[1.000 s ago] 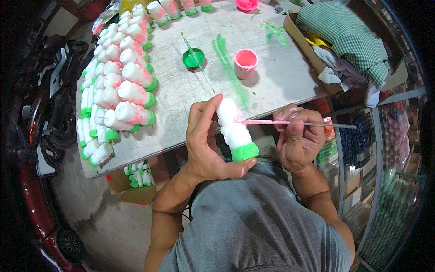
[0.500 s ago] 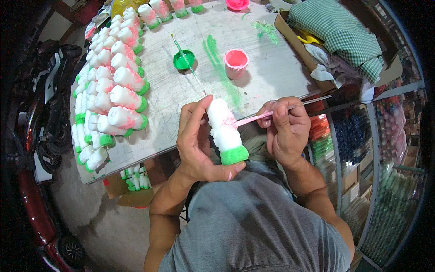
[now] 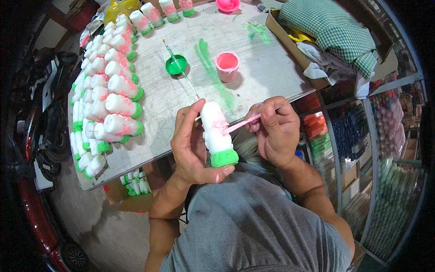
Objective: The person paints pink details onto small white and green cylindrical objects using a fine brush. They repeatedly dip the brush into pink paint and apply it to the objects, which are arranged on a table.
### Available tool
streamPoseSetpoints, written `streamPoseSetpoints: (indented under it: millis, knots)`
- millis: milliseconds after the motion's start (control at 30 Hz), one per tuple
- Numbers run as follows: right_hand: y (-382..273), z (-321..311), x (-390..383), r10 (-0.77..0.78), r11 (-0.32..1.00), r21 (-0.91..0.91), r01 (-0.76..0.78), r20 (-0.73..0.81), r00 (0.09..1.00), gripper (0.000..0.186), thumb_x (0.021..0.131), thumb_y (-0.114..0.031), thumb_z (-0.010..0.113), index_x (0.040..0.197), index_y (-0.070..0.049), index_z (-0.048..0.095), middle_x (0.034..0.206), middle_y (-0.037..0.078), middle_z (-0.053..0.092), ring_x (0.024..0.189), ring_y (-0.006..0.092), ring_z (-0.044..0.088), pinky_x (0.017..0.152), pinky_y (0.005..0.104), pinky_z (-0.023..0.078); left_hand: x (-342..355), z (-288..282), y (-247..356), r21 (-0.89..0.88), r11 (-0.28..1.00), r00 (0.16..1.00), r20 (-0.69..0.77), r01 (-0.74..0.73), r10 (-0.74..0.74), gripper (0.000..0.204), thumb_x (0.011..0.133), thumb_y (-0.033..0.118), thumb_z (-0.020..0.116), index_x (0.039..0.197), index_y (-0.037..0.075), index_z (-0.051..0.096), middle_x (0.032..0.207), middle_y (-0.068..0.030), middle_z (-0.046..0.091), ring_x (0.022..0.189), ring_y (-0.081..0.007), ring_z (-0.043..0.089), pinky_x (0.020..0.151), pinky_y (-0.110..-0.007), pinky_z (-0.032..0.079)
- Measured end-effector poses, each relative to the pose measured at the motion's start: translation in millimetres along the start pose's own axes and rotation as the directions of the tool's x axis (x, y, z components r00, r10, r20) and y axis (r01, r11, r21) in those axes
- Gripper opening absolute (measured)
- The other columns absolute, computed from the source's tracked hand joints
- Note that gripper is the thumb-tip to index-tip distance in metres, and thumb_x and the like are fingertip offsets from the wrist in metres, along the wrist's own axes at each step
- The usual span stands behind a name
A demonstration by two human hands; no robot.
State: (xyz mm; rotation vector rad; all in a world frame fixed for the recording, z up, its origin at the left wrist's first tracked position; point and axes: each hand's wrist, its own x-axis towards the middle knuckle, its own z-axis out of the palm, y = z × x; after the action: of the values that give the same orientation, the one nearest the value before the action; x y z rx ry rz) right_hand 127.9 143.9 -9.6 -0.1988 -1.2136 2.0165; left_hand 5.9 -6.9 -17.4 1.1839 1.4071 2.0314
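A white candle [image 3: 212, 119] with a raised relief and a green base is gripped by its two ends in my left hand [image 3: 186, 149], fingers at the top and thumb under the base. Some pink paint covers the upper part of its relief. Pinched in my right hand [image 3: 277, 131] is a paintbrush [image 3: 241, 123], its pink-coated tip touching the candle's side. Beyond my hands, a cup of pink paint [image 3: 227, 68] stands on the table. Left of it sits a green paint dish [image 3: 171, 68] with another brush [image 3: 181, 68] lying across it.
Many similar painted candles [image 3: 118, 105] lie stacked along the left side of the table [image 3: 154, 118], with a few standing at the back. An open box [image 3: 302, 63] with checked cloth is at the right. Below the table's edge, a carton [image 3: 131, 199] holds more candles.
The brush tip has moved slightly down the candle's relief. The candle is turned a little in my left hand, and the whole view has shifted slightly.
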Motion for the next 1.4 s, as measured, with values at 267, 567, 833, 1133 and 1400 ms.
streamPoseSetpoints:
  millis: [267, 567, 833, 1133, 1400]
  knots:
    - [0, -13, -1, -0.126, 0.987, 0.092, 0.132, -0.065, 0.990, 0.017, 0.102, -0.016, 0.062, 0.104, 0.000, 0.055, 0.088, 0.017, 0.066, 0.069, 0.0156, 0.057, 0.065, 0.0284, 0.049, -6, 7, 3, -0.354, 0.923, 0.988, 0.016, 0.149, -0.154, 0.120, 0.052, 0.000, 0.083, 0.153, -0.002, 0.020, 0.144, -0.0138, 0.040, 0.132, -0.0235, 0.045, 0.112, -0.037, 0.037]
    - [1, -7, -8, -0.052, 0.996, 0.074, 0.051, 0.009, 0.999, 0.020, 0.101, -0.017, 0.064, 0.104, 0.000, 0.055, 0.090, 0.016, 0.067, 0.071, 0.0150, 0.059, 0.066, 0.0290, 0.051, -3, 5, -8, -0.171, 0.981, 0.994, 0.056, -0.086, 0.097, 0.112, 0.052, -0.002, 0.083, 0.148, 0.003, 0.025, 0.146, -0.0165, 0.033, 0.145, -0.0334, 0.035, 0.118, -0.041, 0.029]
    - [-6, -9, -1, -0.069, 0.997, 0.041, 0.070, -0.030, 0.997, 0.017, 0.101, -0.015, 0.063, 0.105, 0.001, 0.056, 0.090, 0.015, 0.068, 0.072, 0.0136, 0.059, 0.067, 0.0272, 0.050, -3, 2, -15, -0.105, 0.982, 0.986, 0.047, -0.154, 0.160, 0.116, 0.049, 0.002, 0.085, 0.148, 0.005, 0.026, 0.147, -0.0174, 0.034, 0.145, -0.0390, 0.034, 0.123, -0.051, 0.024]
    - [-5, -6, 2, -0.199, 0.975, -0.100, 0.197, -0.008, 0.980, 0.017, 0.101, -0.015, 0.063, 0.101, 0.000, 0.055, 0.087, 0.014, 0.065, 0.073, 0.0153, 0.058, 0.067, 0.0279, 0.049, -2, 0, -7, -0.001, 0.992, 0.986, 0.109, -0.129, 0.129, 0.108, 0.056, 0.001, 0.084, 0.148, 0.006, 0.027, 0.146, -0.0175, 0.032, 0.144, -0.0344, 0.036, 0.116, -0.043, 0.035]
    - [-4, -5, 1, -0.301, 0.937, -0.164, 0.308, 0.070, 0.951, 0.017, 0.101, -0.015, 0.063, 0.101, -0.001, 0.055, 0.083, 0.012, 0.062, 0.073, 0.0166, 0.057, 0.067, 0.0289, 0.047, -2, -2, 3, 0.276, 0.948, 0.983, 0.133, -0.156, 0.123, 0.105, 0.056, 0.010, 0.085, 0.146, -0.002, 0.034, 0.144, -0.0209, 0.038, 0.138, -0.0346, 0.039, 0.115, -0.042, 0.035]
